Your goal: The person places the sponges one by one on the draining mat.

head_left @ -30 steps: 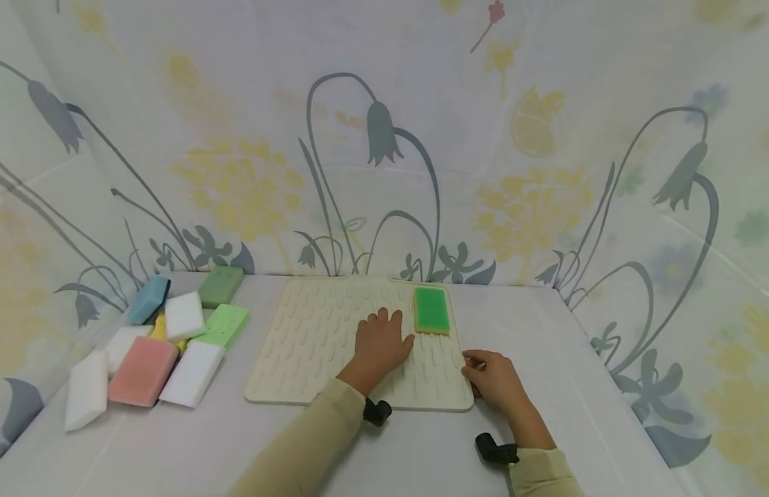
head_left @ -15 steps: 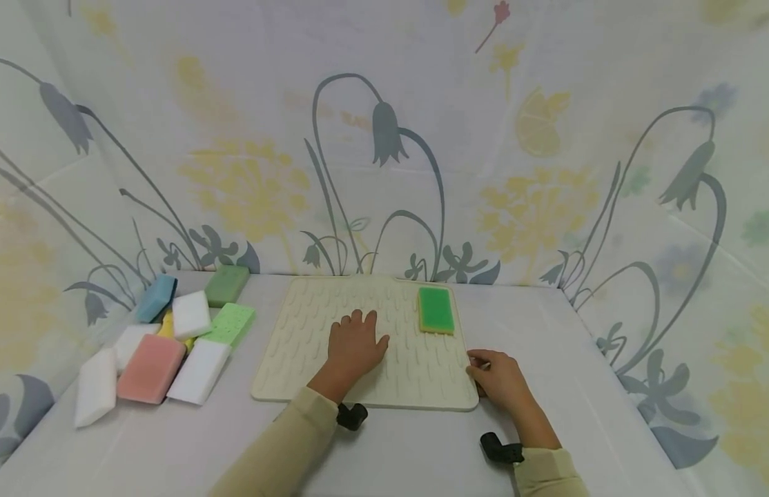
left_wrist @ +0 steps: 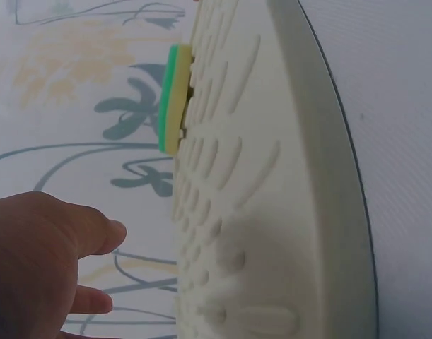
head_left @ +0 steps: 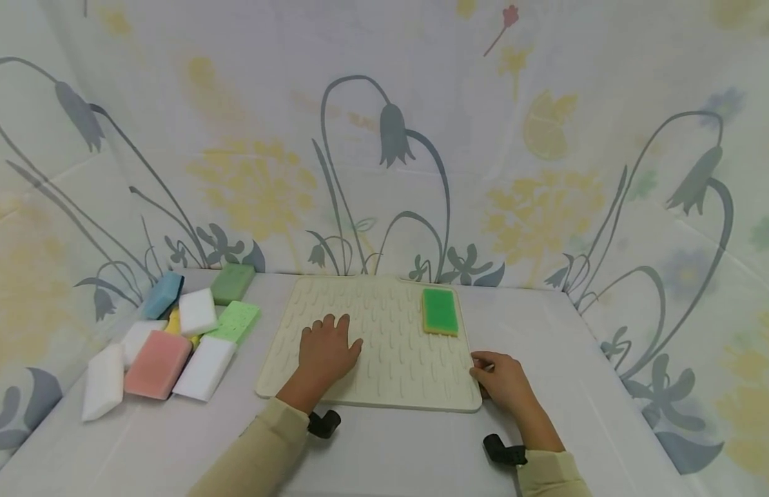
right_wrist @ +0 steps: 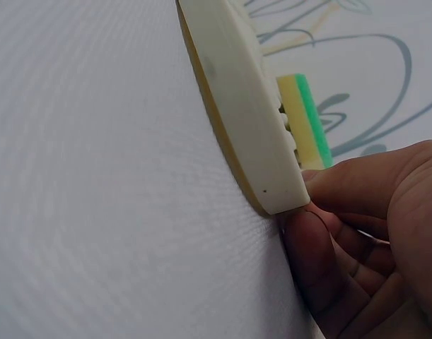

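A cream drying mat (head_left: 400,369) with rows of raised ridges lies flat on the table. Near its back right corner rests a green and yellow sponge (head_left: 440,310), green side up. My left hand (head_left: 324,350) is over the mat's left half, fingers spread. In the left wrist view the thumb and fingers of that hand (left_wrist: 42,261) stand apart from the ridged surface and hold nothing. At the mat's right edge, my right hand (head_left: 504,379) pinches the rim. The right wrist view has its thumb (right_wrist: 357,183) on top and a finger (right_wrist: 311,244) underneath.
On the left lies a loose pile of sponges: a pink one (head_left: 158,364), a blue one (head_left: 163,295), a dark green one (head_left: 232,284), a light green one (head_left: 237,322) and several white ones (head_left: 204,367). A flower-patterned cloth (head_left: 384,138) hangs behind the table.
My left hand has moved left across the mat, from beside the green and yellow sponge to the mat's left half. The right hand stays at the mat's edge. The head view has shifted slightly.
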Demonstrator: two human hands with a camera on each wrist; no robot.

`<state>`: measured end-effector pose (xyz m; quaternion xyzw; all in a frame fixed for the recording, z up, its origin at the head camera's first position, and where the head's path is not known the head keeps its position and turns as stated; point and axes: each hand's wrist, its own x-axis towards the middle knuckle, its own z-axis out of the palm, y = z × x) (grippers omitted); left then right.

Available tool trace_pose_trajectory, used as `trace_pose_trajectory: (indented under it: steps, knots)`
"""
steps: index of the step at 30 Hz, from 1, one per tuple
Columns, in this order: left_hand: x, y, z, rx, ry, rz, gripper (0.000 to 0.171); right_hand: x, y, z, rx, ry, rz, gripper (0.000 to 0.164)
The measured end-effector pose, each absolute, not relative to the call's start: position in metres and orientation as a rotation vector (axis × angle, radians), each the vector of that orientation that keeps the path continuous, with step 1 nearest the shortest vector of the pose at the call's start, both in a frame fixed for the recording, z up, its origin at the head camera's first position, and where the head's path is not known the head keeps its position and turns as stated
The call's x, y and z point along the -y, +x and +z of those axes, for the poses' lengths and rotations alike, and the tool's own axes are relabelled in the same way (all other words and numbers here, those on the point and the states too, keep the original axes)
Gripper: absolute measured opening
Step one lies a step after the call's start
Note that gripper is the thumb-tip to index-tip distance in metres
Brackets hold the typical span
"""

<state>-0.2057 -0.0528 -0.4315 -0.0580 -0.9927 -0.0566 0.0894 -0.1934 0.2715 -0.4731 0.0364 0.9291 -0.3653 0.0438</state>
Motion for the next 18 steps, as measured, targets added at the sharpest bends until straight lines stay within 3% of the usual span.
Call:
trace_pose_trajectory:
  steps: [18]
  knots:
    - [0.12, -0.19, -0.431, 2.948, -0.045, -0.163, 0.061, -0.271, -0.192, -0.472, -2.835, 0.106, -1.119, 0.04]
